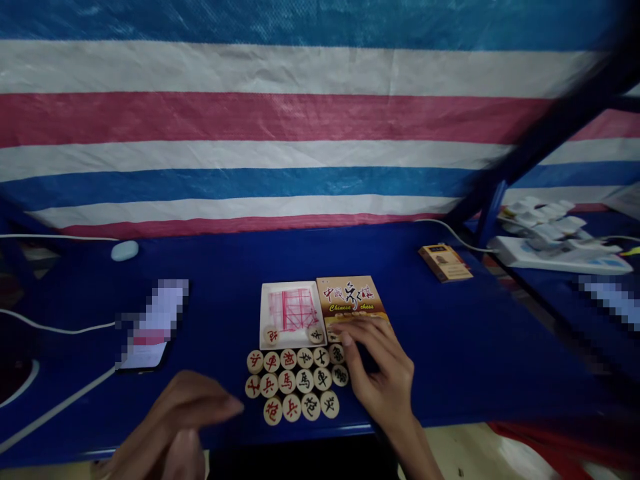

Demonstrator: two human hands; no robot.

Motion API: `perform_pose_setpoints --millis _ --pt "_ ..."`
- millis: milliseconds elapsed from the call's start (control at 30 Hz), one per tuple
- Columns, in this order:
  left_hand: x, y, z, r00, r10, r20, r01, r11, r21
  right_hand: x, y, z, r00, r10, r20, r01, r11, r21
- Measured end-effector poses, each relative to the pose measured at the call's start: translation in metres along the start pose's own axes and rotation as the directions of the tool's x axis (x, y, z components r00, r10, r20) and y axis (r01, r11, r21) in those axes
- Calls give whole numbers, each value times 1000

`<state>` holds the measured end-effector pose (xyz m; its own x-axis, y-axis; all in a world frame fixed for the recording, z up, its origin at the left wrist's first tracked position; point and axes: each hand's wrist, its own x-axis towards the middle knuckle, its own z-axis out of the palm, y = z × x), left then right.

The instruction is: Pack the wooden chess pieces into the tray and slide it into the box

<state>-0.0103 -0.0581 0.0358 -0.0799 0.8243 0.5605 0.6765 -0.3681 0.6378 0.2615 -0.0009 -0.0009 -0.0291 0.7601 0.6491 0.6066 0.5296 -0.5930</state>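
Xiangqi pieces lie mostly face up in three close rows on the blue table, the nearest row shorter, red characters to the left and black to the right. Two more rest inside the near edge of the white tray, which holds a red-lined sheet and sits beside the Chinese chess box. The right hand arches over the box's near left corner, thumb and fingertips a little apart around another piece; whether they grip it, I cannot tell. The left hand, blurred, hangs left of the rows, fingers loosely bent, thumb apart, nothing visible in it. Each disc looks light, rigid and hard to damage, its face perhaps slick; the rounded rim, pinched between thumb and fingertips, seems the surest hold.
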Motion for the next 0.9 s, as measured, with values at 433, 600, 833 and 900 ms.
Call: perform_pose_setpoints --millis 433,600,833,900 --pt "5 -30 29 956 -293 28 292 936 -197 -28 -2 -21 995 98 -11 -98 995 -29" --pt "-5 -32 27 987 -156 46 159 984 -84 -35 -3 -22 998 21 65 -12 989 -146" --pt "-23 -37 25 987 10 158 -17 999 45 -55 1 -31 991 -7 134 36 976 -214" --pt "-21 -37 27 984 22 175 -31 998 52 -55 0 -30 990 7 140 25 974 -224"
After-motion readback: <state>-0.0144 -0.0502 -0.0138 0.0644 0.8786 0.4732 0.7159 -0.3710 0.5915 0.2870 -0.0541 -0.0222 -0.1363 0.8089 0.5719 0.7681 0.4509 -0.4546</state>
